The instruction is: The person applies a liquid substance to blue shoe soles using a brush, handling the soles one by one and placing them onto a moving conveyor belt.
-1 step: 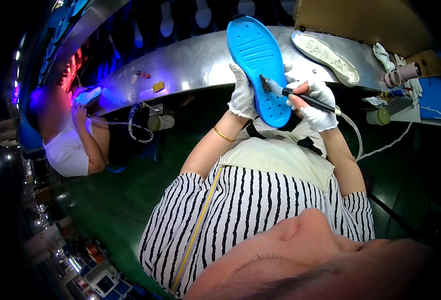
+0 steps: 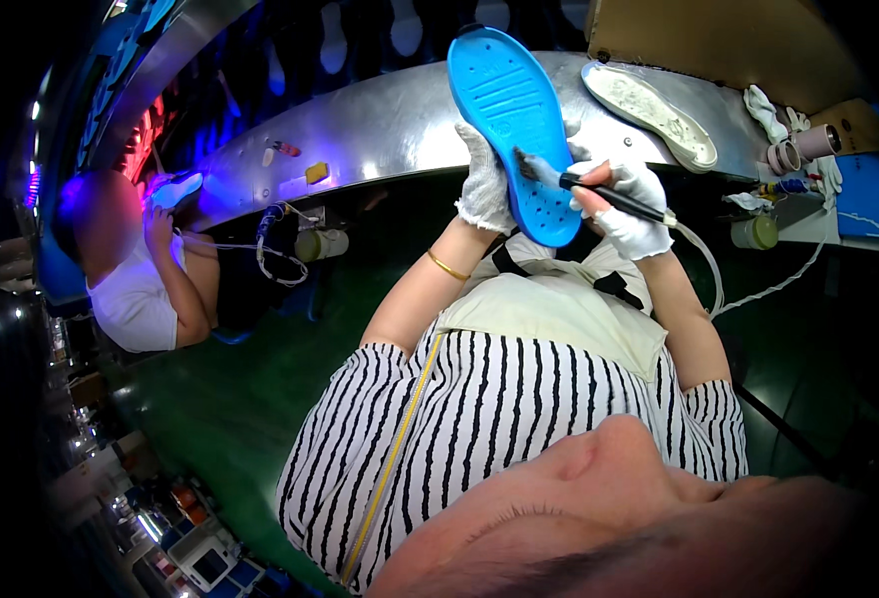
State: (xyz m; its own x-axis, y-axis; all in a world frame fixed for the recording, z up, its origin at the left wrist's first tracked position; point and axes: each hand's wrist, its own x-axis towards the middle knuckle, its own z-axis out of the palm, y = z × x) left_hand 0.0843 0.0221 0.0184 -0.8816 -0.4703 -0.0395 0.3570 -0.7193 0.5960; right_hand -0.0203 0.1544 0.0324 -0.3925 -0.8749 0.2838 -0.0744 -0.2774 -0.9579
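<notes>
My left hand (image 2: 484,184), in a white glove, grips the left edge of a blue shoe sole (image 2: 507,95) held up over the near side of the bench. The sole stands lengthwise, its holes and ribs facing me; part of my hand is hidden behind it. My right hand (image 2: 634,209), also gloved but with bare fingertips showing, closes around a black-handled brush (image 2: 619,201). Its pale bristles, dark at the tip, touch the sole's lower middle. From the handle's end a clear tube (image 2: 704,261) runs down.
On the curved metal bench (image 2: 380,130) lie a cream sole (image 2: 649,112), a yellow sponge (image 2: 317,172), spare gloves (image 2: 764,112) and a pink cup (image 2: 816,143). A cardboard box (image 2: 709,45) stands behind. At left a co-worker (image 2: 141,299) holds another sole.
The blue sole has shifted slightly up and left. The brush tip has moved a little up and left with it.
</notes>
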